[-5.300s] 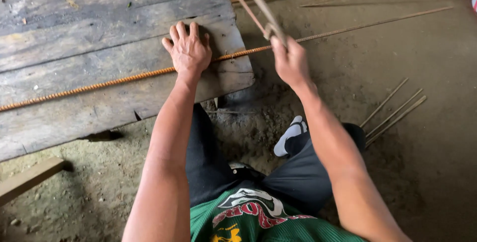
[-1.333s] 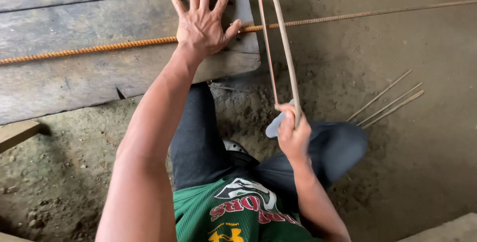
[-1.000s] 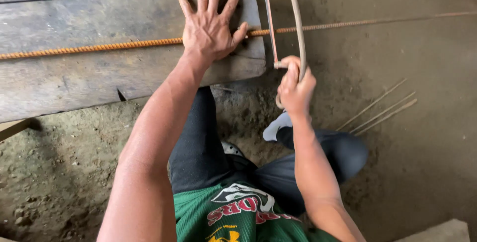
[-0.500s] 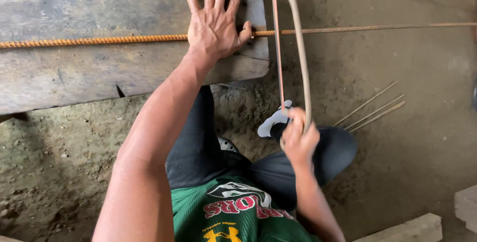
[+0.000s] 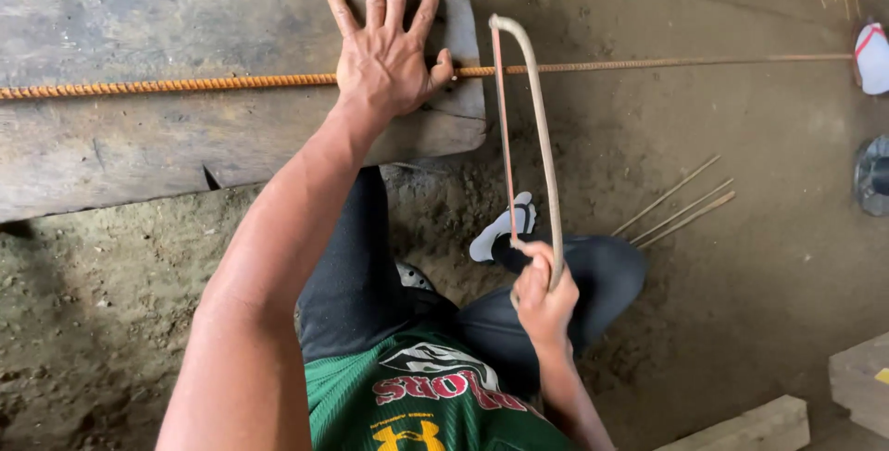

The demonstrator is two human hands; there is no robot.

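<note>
A long rusty ribbed steel bar [image 5: 167,86] lies across a worn wooden plank [image 5: 185,136] and sticks out to the right over the dirt floor. My left hand [image 5: 387,48] presses flat on the bar near the plank's right end, fingers spread. My right hand [image 5: 542,292] grips the handle end of a hacksaw [image 5: 532,127] with a bent rod frame. Its thin blade crosses the bar just right of the plank's edge. The saw is drawn back toward my body.
Three thin cut rods [image 5: 681,206] lie on the dirt to the right of my knee. Wooden blocks [image 5: 741,428] sit at the bottom right. A white sandal [image 5: 870,57] and a dark round object [image 5: 870,173] show at the right edge.
The saw has gone forward and come back across the bar; my right hand is now pulled near my knee. My left hand has stayed pressed on the bar.
</note>
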